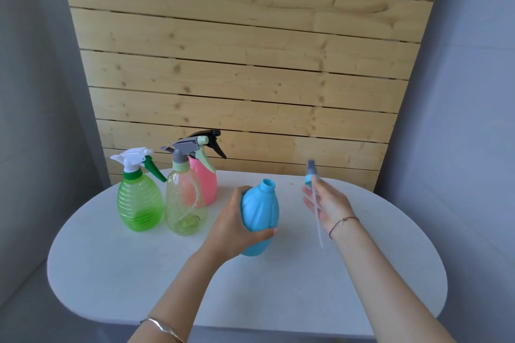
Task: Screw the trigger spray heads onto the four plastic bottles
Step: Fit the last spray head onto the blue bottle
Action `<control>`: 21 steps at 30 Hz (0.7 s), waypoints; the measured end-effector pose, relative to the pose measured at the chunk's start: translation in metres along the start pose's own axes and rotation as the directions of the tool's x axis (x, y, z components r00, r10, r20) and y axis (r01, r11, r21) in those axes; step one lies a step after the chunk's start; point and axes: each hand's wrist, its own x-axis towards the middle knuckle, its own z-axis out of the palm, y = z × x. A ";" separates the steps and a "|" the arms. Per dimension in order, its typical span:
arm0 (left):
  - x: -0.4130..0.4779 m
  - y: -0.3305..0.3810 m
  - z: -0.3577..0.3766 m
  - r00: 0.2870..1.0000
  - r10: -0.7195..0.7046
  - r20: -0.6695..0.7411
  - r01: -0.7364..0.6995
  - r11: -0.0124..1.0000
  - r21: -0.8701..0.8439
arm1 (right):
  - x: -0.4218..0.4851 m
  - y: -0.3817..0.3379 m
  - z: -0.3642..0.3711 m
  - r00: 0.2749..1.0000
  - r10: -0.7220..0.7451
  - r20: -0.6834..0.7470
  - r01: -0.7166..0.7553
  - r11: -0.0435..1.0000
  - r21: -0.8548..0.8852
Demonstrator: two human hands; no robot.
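Note:
My left hand (235, 227) grips a blue plastic bottle (259, 209) around its belly, tilted slightly, with its threaded neck bare and open. My right hand (327, 202) holds a blurred grey and blue trigger spray head (310, 172) to the right of the bottle, its clear dip tube (317, 220) hanging down past my palm. At the back left stand a green bottle (139, 200) with a white and green head, a clear yellowish bottle (185, 203) with a grey head, and a pink bottle (204, 184) with a black head.
All of it sits on a white oval table (278, 287). A wooden slat wall (245, 64) rises behind the table, with grey walls on both sides.

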 end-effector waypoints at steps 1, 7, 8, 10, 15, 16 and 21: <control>-0.001 -0.002 0.001 1.000 -0.014 0.009 0.014 1.000 0.001 | -0.006 -0.009 0.002 0.997 -0.042 0.072 0.033 0.993 0.116; -0.004 -0.008 0.005 0.998 -0.045 0.036 0.045 0.999 0.011 | -0.043 -0.047 0.023 0.909 -0.325 0.260 0.196 0.886 0.420; -0.004 -0.008 0.004 0.998 -0.040 0.038 0.039 0.999 0.014 | -0.048 -0.050 0.026 0.892 -0.361 0.272 0.229 0.879 0.418; -0.005 -0.009 0.004 0.999 -0.028 0.044 0.027 1.000 0.015 | -0.052 -0.052 0.031 0.864 -0.419 0.280 0.296 0.872 0.391; -0.006 -0.011 0.003 0.999 -0.009 0.050 0.009 1.000 0.013 | -0.052 -0.046 0.036 0.833 -0.490 0.257 0.425 0.864 0.268; -0.006 -0.012 0.003 0.999 -0.008 0.051 0.008 1.000 0.011 | -0.052 -0.044 0.037 0.827 -0.499 0.258 0.446 0.863 0.238; -0.005 -0.012 0.003 0.998 0.006 0.061 -0.007 1.000 0.004 | -0.049 -0.026 0.039 0.803 -0.487 0.344 0.503 0.863 0.048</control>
